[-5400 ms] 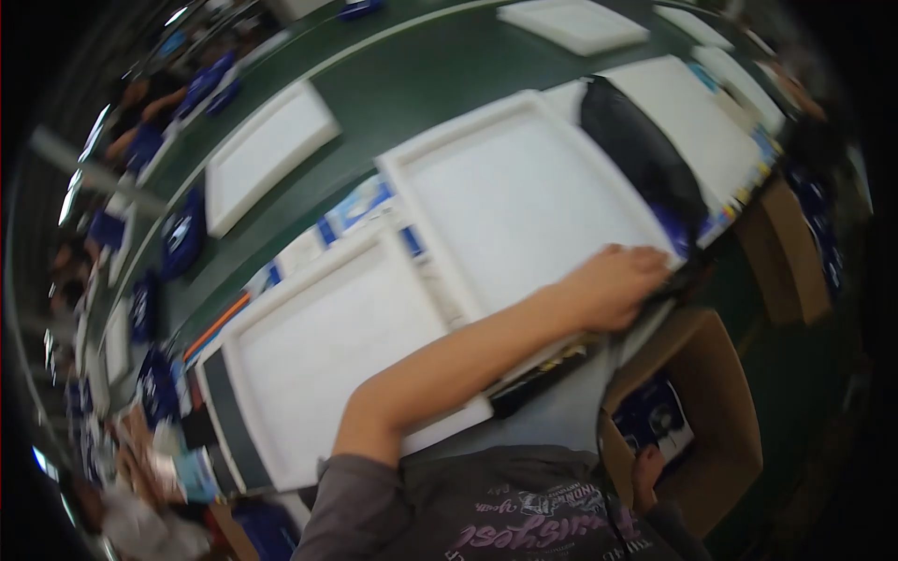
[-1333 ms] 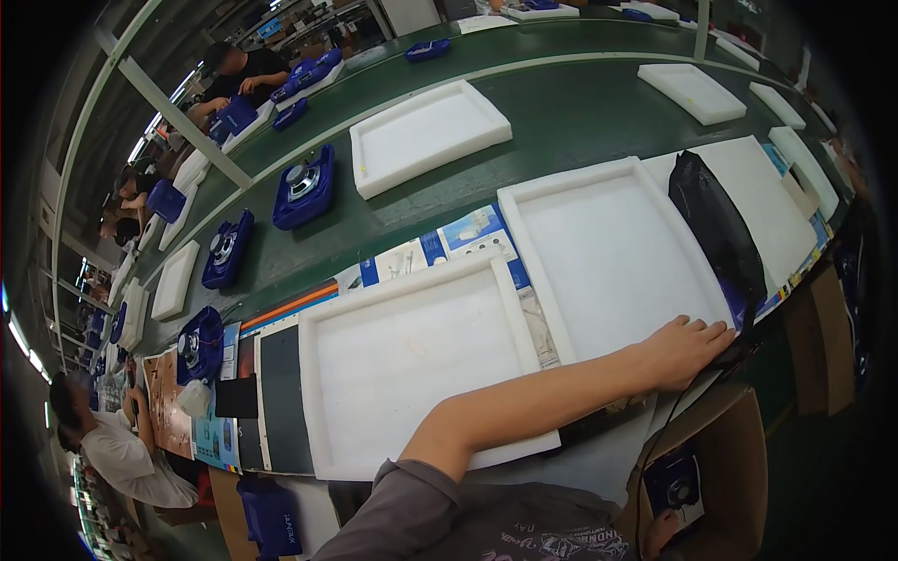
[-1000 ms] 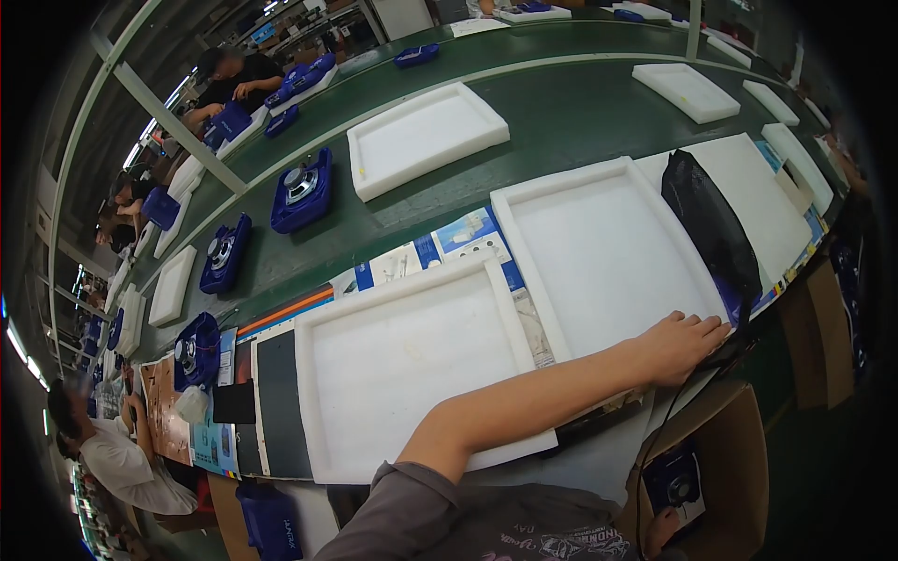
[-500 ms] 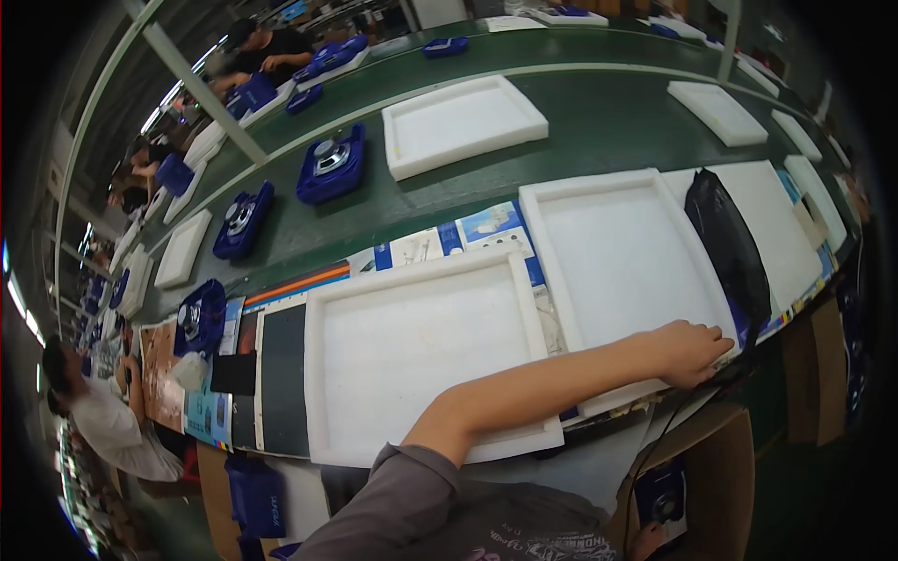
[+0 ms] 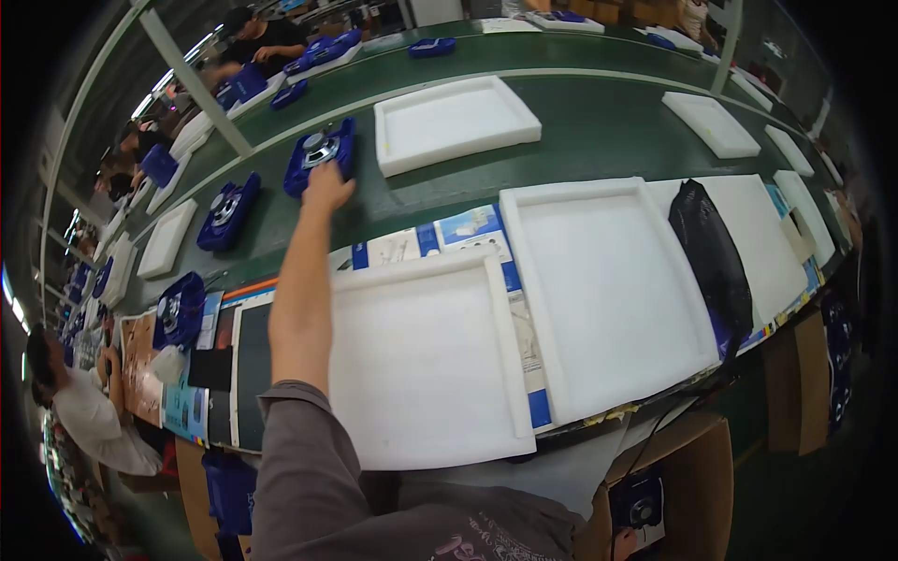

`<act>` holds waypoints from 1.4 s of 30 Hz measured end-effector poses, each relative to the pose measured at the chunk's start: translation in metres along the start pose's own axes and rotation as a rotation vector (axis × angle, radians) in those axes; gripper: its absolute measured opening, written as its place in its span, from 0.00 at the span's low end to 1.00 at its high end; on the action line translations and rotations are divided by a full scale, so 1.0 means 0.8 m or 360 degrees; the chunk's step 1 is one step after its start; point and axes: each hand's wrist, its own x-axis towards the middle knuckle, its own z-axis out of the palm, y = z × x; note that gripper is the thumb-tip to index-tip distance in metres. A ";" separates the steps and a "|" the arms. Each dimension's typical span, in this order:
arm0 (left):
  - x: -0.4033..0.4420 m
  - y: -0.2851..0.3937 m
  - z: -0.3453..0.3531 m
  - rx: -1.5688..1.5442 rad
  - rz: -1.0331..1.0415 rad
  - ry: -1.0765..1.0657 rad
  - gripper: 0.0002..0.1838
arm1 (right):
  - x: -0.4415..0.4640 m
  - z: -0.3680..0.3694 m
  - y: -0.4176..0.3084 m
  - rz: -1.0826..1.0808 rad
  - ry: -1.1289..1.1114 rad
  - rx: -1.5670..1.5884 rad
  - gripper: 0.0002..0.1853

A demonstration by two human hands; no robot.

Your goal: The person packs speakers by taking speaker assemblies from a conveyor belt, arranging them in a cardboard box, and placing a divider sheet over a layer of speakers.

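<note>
Blue-cased speaker (image 5: 320,150), upper left of frame, has the left hand (image 5: 327,189) at its near edge. Probably the grabbing step; next move wants a solid grip. Finger spread? Can't tell.

L hand (image 5: 327,185), upper L of ctr, hides part of blue speaker shell (image 5: 318,150), grip unclear; R hand (image 5: 625,542), btm R, barely visible; carton (image 5: 711,477) cut by frame's btm edge.

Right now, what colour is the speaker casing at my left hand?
The casing is blue, shown in the head view.
</note>
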 end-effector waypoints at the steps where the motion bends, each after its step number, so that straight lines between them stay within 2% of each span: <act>1: 0.003 -0.048 0.021 0.0014 0.0121 0.0074 0.34 | 0.000 0.002 0.003 -0.0019 0.0063 -0.0038 0.23; 2: 0.002 -0.069 0.038 0.0027 0.0243 0.0152 0.34 | 0.000 0.003 0.005 -0.0035 0.0124 -0.0076 0.24; 4: -0.018 -0.029 -0.028 0.0222 0.0089 -0.0178 0.34 | 0.000 0.006 0.007 0.0103 -0.0004 0.0164 0.18; 8: -0.024 -0.018 -0.032 0.0499 0.0269 0.0050 0.30 | 0.001 0.027 0.013 0.0338 -0.0149 0.0540 0.17; 14: -0.030 -0.015 -0.057 0.0557 0.0444 0.0060 0.22 | 0.007 0.019 0.014 0.0385 -0.0262 0.0739 0.15; 17: -0.050 -0.013 -0.086 0.0619 0.0634 0.0158 0.22 | 0.015 0.040 0.037 0.0227 -0.0088 0.0844 0.16; 19: -0.064 -0.001 -0.119 0.0648 0.0804 0.0263 0.21 | 0.028 0.028 0.033 0.0418 0.0215 0.1214 0.17; 20: -0.071 0.007 -0.135 0.0667 0.0905 0.0315 0.20 | 0.042 0.006 0.019 0.0658 0.0212 0.1398 0.18; 21: -0.079 0.018 -0.151 0.0683 0.1009 0.0361 0.19 | 0.066 0.024 0.031 0.0368 0.0626 0.1368 0.16; 22: -0.090 0.035 -0.172 0.0681 0.1121 0.0452 0.18 | 0.085 -0.023 0.002 0.0274 0.0609 0.1323 0.16; 23: -0.099 0.054 -0.191 0.0671 0.1236 0.0538 0.17 | 0.100 -0.072 -0.039 0.0303 0.0485 0.1772 0.15; 26: -0.127 0.129 -0.236 0.0600 0.1566 0.0821 0.15 | 0.150 -0.181 -0.150 -0.0273 0.0688 0.1698 0.16; 28: -0.149 0.185 -0.258 0.0524 0.1758 0.1039 0.13 | 0.162 -0.253 -0.223 -0.0887 0.0820 0.1755 0.13; 29: -0.159 0.214 -0.263 0.0474 0.1860 0.1137 0.14 | 0.163 -0.300 -0.255 -0.1315 0.1042 0.1418 0.08; 31: -0.200 0.283 -0.290 0.0407 0.2110 0.1185 0.14 | 0.154 -0.366 -0.316 -0.1693 0.1389 0.1166 0.15; 32: -0.221 0.317 -0.300 0.0306 0.2258 0.1135 0.13 | 0.152 -0.388 -0.329 -0.1861 0.1517 0.1072 0.22; 34: -0.266 0.380 -0.306 0.0126 0.2569 0.1236 0.09 | 0.135 -0.436 -0.348 -0.1924 0.1582 0.1007 0.22; 36: -0.319 0.430 -0.313 -0.0130 0.2813 0.1250 0.06 | 0.110 -0.479 -0.348 -0.1808 0.1278 0.0571 0.20; 37: -0.342 0.451 -0.311 -0.0334 0.2882 0.1309 0.07 | 0.104 -0.483 -0.334 -0.1844 0.1079 0.0557 0.18; 38: -0.359 0.465 -0.312 -0.0477 0.2994 0.1244 0.07 | 0.097 -0.483 -0.318 -0.1865 0.0876 0.0544 0.16; 39: -0.373 0.475 -0.314 -0.0477 0.3075 0.1209 0.07 | 0.089 -0.481 -0.300 -0.1868 0.0867 0.0540 0.15; 42: -0.414 0.500 -0.310 -0.0560 0.3285 0.0930 0.07 | 0.054 -0.444 -0.233 -0.1695 0.0502 0.0735 0.18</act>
